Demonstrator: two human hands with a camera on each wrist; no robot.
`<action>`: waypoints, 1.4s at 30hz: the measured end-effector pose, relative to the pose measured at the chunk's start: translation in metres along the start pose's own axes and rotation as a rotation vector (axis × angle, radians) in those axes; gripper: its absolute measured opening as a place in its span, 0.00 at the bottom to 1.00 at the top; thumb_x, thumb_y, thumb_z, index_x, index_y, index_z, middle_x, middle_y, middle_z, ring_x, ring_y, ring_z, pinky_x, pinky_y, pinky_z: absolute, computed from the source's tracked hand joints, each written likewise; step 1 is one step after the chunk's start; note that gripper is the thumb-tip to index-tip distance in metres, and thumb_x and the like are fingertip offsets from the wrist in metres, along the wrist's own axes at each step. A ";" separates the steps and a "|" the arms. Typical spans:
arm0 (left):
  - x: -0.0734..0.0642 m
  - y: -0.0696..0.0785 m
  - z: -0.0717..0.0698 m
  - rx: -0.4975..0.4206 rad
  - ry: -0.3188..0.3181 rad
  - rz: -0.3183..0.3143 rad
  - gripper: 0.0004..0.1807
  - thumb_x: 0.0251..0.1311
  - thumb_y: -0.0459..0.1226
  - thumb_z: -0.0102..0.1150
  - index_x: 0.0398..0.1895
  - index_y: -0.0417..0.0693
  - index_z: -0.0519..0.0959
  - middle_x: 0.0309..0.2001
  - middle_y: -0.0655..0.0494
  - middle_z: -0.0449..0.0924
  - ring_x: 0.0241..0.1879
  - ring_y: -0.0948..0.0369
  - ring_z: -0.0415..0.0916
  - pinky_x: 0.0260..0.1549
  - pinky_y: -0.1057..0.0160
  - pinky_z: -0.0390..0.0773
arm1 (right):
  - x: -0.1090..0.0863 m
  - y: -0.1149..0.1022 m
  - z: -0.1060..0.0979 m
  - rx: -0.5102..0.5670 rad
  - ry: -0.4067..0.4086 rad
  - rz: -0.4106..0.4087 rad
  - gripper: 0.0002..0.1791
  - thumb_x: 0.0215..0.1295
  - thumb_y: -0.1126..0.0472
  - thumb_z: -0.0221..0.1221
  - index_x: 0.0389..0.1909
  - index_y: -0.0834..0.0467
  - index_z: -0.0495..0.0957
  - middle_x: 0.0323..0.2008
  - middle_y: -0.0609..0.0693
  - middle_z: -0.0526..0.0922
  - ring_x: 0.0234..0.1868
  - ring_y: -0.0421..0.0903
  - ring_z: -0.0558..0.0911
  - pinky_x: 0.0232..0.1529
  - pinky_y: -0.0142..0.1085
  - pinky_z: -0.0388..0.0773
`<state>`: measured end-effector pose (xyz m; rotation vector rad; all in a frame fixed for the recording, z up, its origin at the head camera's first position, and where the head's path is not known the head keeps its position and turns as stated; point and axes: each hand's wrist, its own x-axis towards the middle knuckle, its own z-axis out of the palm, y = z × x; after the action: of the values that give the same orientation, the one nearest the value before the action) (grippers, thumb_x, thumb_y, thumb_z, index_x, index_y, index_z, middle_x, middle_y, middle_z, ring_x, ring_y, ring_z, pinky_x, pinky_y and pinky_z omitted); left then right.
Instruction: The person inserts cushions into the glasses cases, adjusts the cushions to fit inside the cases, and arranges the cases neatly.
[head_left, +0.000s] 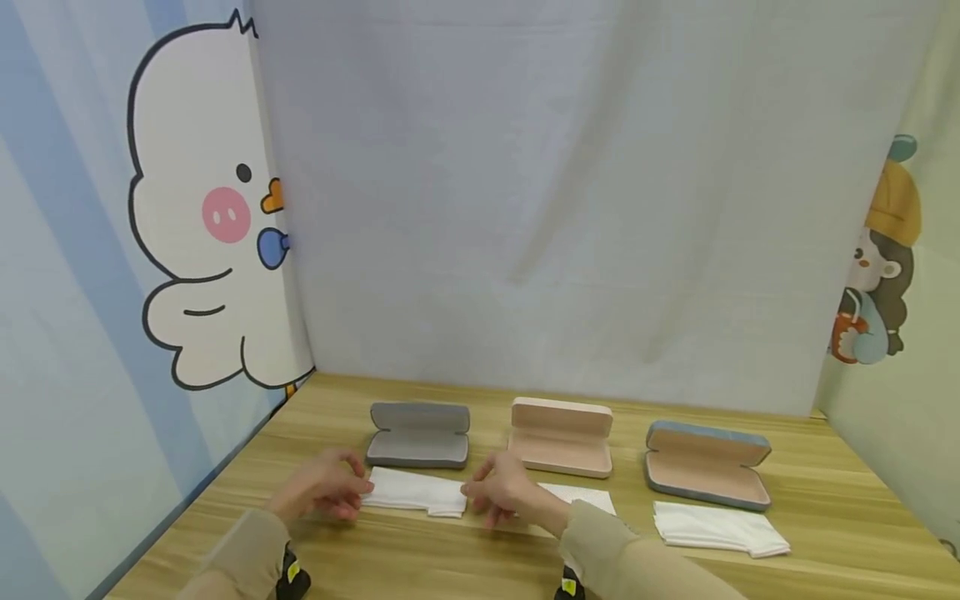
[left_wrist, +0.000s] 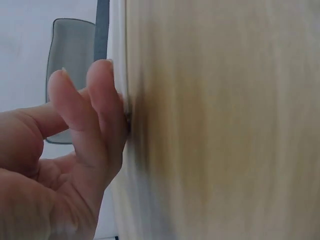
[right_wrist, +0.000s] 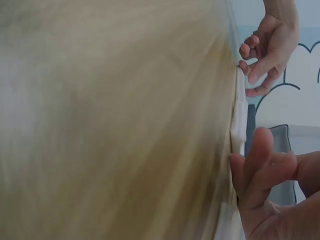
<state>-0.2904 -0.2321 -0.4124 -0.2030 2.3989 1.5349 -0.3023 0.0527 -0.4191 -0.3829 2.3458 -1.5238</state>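
A folded white cloth (head_left: 416,492) lies on the table in front of an open grey glasses case (head_left: 417,448). At the cloth's left end, my left hand (head_left: 330,485) pinches the edge between thumb and finger, the other fingers bent beneath. My right hand (head_left: 504,490) pinches the opposite end in the same manner. In the left wrist view the curled fingers (left_wrist: 102,100) hide where the cloth is held. The right wrist view shows both hands along the cloth (right_wrist: 240,112), seen nearly edge-on.
An open pink glasses case (head_left: 561,454) stands behind a second white cloth (head_left: 581,496), partly covered by my right hand. Farther right are an open blue case (head_left: 707,479) and a third white cloth (head_left: 716,529). A pale curtain (head_left: 555,208) hangs behind the wooden table (head_left: 420,567).
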 end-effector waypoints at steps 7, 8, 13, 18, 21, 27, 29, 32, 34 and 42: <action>0.005 -0.008 0.007 -0.073 0.062 -0.001 0.17 0.52 0.23 0.61 0.42 0.35 0.66 0.18 0.50 0.75 0.13 0.63 0.74 0.12 0.70 0.78 | 0.003 -0.001 0.017 0.061 -0.002 0.053 0.08 0.57 0.68 0.64 0.23 0.67 0.77 0.11 0.49 0.79 0.05 0.35 0.72 0.04 0.21 0.64; 0.006 -0.008 0.008 -0.075 0.072 0.002 0.16 0.52 0.22 0.60 0.42 0.34 0.66 0.18 0.50 0.74 0.12 0.63 0.74 0.12 0.70 0.78 | 0.004 -0.001 0.018 0.062 0.008 0.056 0.08 0.56 0.69 0.64 0.22 0.67 0.77 0.10 0.48 0.78 0.04 0.34 0.71 0.04 0.21 0.64; 0.006 -0.007 0.015 -0.075 0.105 0.019 0.14 0.50 0.19 0.59 0.37 0.33 0.67 0.18 0.50 0.73 0.12 0.62 0.74 0.13 0.67 0.81 | 0.006 0.000 0.023 0.042 0.061 0.047 0.07 0.53 0.72 0.64 0.20 0.67 0.76 0.08 0.46 0.76 0.04 0.34 0.70 0.03 0.21 0.63; 0.006 -0.006 0.017 -0.078 0.099 0.032 0.09 0.49 0.18 0.57 0.33 0.30 0.70 0.18 0.50 0.72 0.12 0.62 0.74 0.15 0.66 0.83 | 0.008 0.000 0.025 0.064 0.056 0.021 0.03 0.50 0.75 0.62 0.22 0.70 0.77 0.09 0.48 0.78 0.04 0.34 0.70 0.04 0.21 0.63; 0.006 -0.006 0.018 -0.065 0.080 0.025 0.06 0.49 0.19 0.57 0.30 0.29 0.73 0.19 0.50 0.73 0.13 0.62 0.75 0.17 0.66 0.84 | 0.010 0.001 0.025 0.080 0.036 0.036 0.02 0.51 0.75 0.60 0.23 0.70 0.77 0.09 0.47 0.77 0.04 0.33 0.70 0.05 0.20 0.64; 0.007 -0.004 0.013 -0.090 0.019 0.039 0.04 0.51 0.20 0.56 0.31 0.28 0.75 0.19 0.51 0.74 0.14 0.63 0.77 0.17 0.68 0.83 | 0.014 0.000 0.016 0.069 -0.007 0.076 0.03 0.54 0.73 0.61 0.23 0.69 0.80 0.09 0.44 0.77 0.05 0.32 0.69 0.06 0.19 0.63; 0.009 -0.002 0.010 -0.113 0.001 0.052 0.06 0.53 0.21 0.57 0.34 0.27 0.75 0.20 0.52 0.75 0.15 0.63 0.77 0.18 0.68 0.83 | 0.015 -0.002 0.013 0.074 -0.010 0.073 0.04 0.55 0.72 0.62 0.23 0.69 0.80 0.09 0.44 0.78 0.06 0.32 0.68 0.06 0.19 0.62; 0.011 0.003 0.003 -0.138 -0.010 0.071 0.09 0.55 0.24 0.58 0.39 0.26 0.75 0.21 0.53 0.76 0.17 0.64 0.78 0.20 0.69 0.83 | 0.018 -0.006 0.007 0.081 -0.020 0.058 0.05 0.56 0.71 0.62 0.25 0.69 0.81 0.10 0.44 0.78 0.07 0.32 0.68 0.07 0.20 0.62; 0.013 0.006 -0.002 -0.155 -0.023 0.083 0.13 0.57 0.25 0.59 0.44 0.25 0.73 0.22 0.53 0.77 0.18 0.64 0.79 0.22 0.70 0.84 | 0.020 -0.009 0.003 0.090 -0.036 0.049 0.05 0.57 0.70 0.62 0.27 0.70 0.81 0.12 0.45 0.79 0.08 0.32 0.68 0.09 0.21 0.63; 0.023 0.013 -0.020 -0.246 -0.085 0.139 0.12 0.61 0.27 0.56 0.44 0.25 0.73 0.21 0.56 0.77 0.21 0.65 0.81 0.24 0.71 0.84 | 0.039 -0.019 -0.008 0.158 -0.067 0.110 0.06 0.61 0.68 0.60 0.33 0.69 0.81 0.15 0.45 0.80 0.11 0.32 0.69 0.12 0.20 0.63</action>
<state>-0.3193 -0.2439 -0.4000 -0.0209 2.1960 1.8621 -0.3404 0.0367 -0.4033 -0.2582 2.1408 -1.6047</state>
